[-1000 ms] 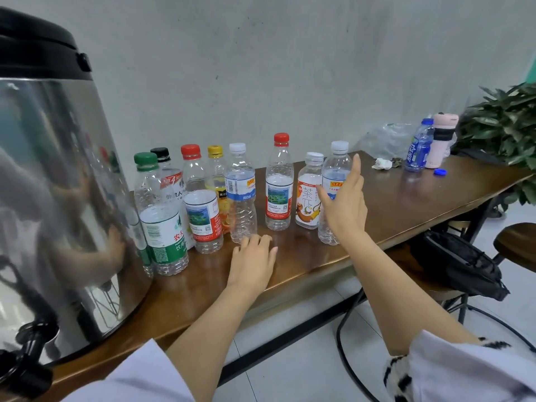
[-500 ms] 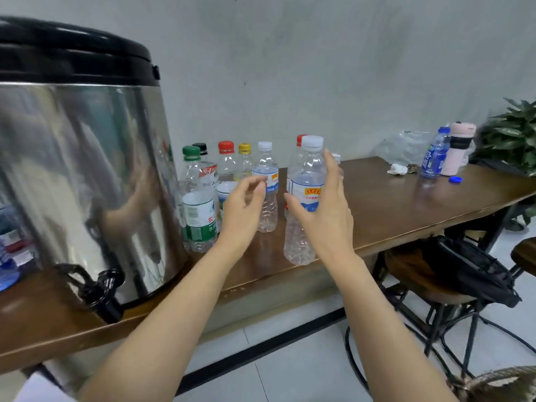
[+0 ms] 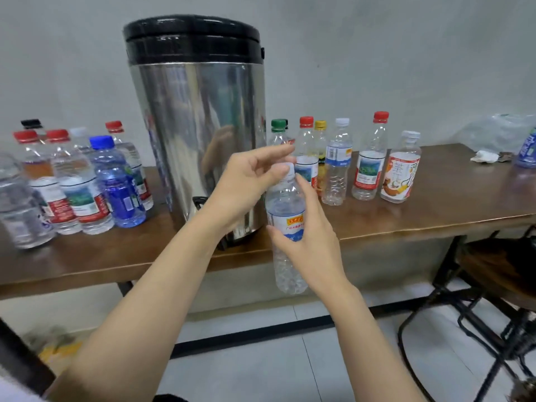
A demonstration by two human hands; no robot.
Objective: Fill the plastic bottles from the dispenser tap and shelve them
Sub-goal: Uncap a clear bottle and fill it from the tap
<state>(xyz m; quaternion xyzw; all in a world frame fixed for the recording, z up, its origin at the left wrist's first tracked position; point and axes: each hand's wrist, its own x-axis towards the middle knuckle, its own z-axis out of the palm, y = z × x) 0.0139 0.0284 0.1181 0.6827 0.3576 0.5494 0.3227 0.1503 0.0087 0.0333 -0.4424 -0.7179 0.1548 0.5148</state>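
My right hand [image 3: 309, 242] grips a clear plastic bottle [image 3: 285, 216] with a yellow-and-blue label, held upright in front of the table edge. My left hand [image 3: 249, 184] pinches its white cap [image 3: 290, 172] between thumb and fingers. Behind them stands the steel dispenser [image 3: 200, 120] with a black lid; its black tap [image 3: 198, 202] shows partly behind my left wrist. Several empty bottles [image 3: 338, 166] stand in a row to the dispenser's right.
Several filled bottles [image 3: 87, 184] crowd the wooden table [image 3: 435, 204] to the left of the dispenser. A crumpled tissue [image 3: 483, 156] and a blue bottle [image 3: 528, 150] lie far right. Black metal stools [image 3: 493, 285] stand under the table's right end.
My right hand took the bottle from the row and carried it left, off the table toward the dispenser. My left hand rose from the table onto its cap. My view swung left.
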